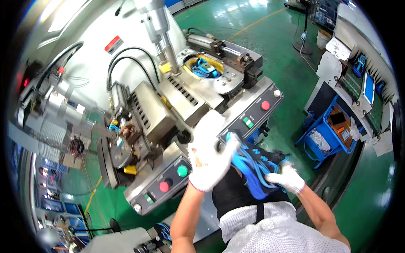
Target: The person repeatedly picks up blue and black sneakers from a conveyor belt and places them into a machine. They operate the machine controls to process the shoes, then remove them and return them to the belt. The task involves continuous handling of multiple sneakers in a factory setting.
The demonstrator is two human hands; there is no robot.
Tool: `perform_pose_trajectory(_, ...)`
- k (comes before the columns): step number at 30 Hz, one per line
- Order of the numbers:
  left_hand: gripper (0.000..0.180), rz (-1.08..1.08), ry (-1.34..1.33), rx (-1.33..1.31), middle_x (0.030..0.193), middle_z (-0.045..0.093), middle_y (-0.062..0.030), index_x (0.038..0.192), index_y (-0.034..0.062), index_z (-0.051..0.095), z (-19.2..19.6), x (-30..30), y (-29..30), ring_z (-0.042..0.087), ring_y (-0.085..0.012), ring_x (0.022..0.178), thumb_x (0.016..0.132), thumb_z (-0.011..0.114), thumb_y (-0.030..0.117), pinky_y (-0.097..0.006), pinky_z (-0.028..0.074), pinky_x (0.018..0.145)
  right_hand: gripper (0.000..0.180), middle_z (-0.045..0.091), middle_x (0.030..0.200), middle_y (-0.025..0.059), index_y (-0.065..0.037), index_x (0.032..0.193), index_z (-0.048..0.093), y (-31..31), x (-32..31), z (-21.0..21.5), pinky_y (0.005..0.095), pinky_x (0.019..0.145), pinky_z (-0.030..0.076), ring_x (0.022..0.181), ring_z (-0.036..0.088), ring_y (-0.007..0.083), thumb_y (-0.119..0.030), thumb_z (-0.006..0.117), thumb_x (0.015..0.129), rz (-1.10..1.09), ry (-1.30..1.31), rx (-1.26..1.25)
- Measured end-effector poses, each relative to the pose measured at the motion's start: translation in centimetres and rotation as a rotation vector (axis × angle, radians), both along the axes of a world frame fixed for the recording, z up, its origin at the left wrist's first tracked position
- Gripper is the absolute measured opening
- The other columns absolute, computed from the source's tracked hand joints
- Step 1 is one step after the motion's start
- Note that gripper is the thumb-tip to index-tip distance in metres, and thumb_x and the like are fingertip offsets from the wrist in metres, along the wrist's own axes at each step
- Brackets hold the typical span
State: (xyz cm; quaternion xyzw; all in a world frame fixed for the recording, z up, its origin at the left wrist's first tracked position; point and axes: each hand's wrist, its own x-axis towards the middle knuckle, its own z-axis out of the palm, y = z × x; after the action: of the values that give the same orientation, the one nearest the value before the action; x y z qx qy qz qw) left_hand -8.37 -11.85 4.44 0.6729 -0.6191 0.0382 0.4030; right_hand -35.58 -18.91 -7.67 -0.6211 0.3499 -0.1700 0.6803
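In front of my body is a black and blue shoe with blue cords or laces along it and a bright blue edge. My right hand, in a white knit glove, grips it at its right end. My left hand, also gloved in white and somewhat blurred, has its fingers stretched out toward the machine. Its thumb side meets or overlaps the shoe's left end; whether it presses there I cannot tell. Beyond my hands stands a metal press machine. Another blue shoe sits in its yellow-lined far station.
A control panel with buttons lies left of my left hand, another panel beyond the shoe. A second station is at left. On the right are a blue cart and a conveyor carrying shoes. A stand rises behind.
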Motion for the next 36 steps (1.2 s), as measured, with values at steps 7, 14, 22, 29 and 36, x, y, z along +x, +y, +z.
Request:
perform_pose_trajectory(7, 0.077, 0.403, 0.234, 0.187, 0.154, 0.054, -0.022, 0.155, 0.0007, 0.048, -6.2, 17.0, -23.4, 0.058, -0.0325, 0.136, 0.094, 0.078, 0.036, -0.041, 0.047, 0.114, 0.06, 0.056, 0.105, 0.0024, 0.005, 0.115, 0.055, -0.9, -8.5, -10.0, 0.0334, 0.081, 0.049, 0.094, 0.052, 0.0118, -0.031, 0.084, 0.076, -0.489, 0.141, 0.196)
perform_pose_trajectory(14, 0.049, 0.356, 0.36, 0.094, 0.129, 0.07, -0.0169, 0.142, 0.0056, 0.061, -14.4, 26.6, -37.4, 0.068, -0.0256, 0.116, 0.097, 0.068, 0.023, -0.036, 0.051, 0.102, 0.077, 0.059, 0.108, -0.0001, 0.015, 0.132, 0.05, -2.3, -9.9, -14.3, 0.0288, 0.066, 0.047, 0.073, 0.046, 0.0063, -0.023, 0.09, 0.078, -0.518, 0.152, 0.32)
perform_pose_trajectory(22, 0.031, 0.5, 0.308, -0.166, 0.119, 0.073, -0.0125, 0.13, 0.007, 0.07, -10.8, 24.4, -37.9, 0.069, -0.0194, 0.106, 0.102, 0.064, 0.017, -0.033, 0.054, 0.094, 0.032, 0.056, 0.063, 0.0018, -0.003, 0.066, 0.066, -0.5, -12.1, -18.9, 0.0355, 0.062, 0.045, 0.06, 0.052, 0.0142, -0.024, 0.09, 0.071, -0.391, 0.332, 0.051)
perform_pose_trajectory(29, 0.03, 0.101, 0.497, -0.628, 0.124, 0.072, -0.0151, 0.13, 0.0018, 0.069, -1.1, 14.7, -23.9, 0.069, -0.0226, 0.114, 0.102, 0.062, 0.007, -0.034, 0.052, 0.103, 0.009, 0.056, 0.092, 0.0011, -0.008, 0.094, 0.062, -4.8, -5.4, -10.8, 0.0347, 0.075, 0.046, 0.079, 0.05, 0.0133, -0.007, 0.07, 0.089, -0.544, 0.026, -0.186)
perform_pose_trajectory(36, 0.028, -0.35, 0.441, -0.081, 0.123, 0.073, -0.018, 0.111, 0.0065, 0.077, -7.8, 6.2, 1.0, 0.066, -0.0417, 0.125, 0.086, 0.066, -0.001, -0.058, 0.041, 0.119, 0.063, 0.066, 0.128, 0.0089, -0.002, 0.143, 0.053, -18.7, 8.4, 0.2, 0.0337, 0.093, 0.055, 0.11, 0.066, 0.0155, -0.017, 0.08, 0.089, -0.471, -0.111, -0.177)
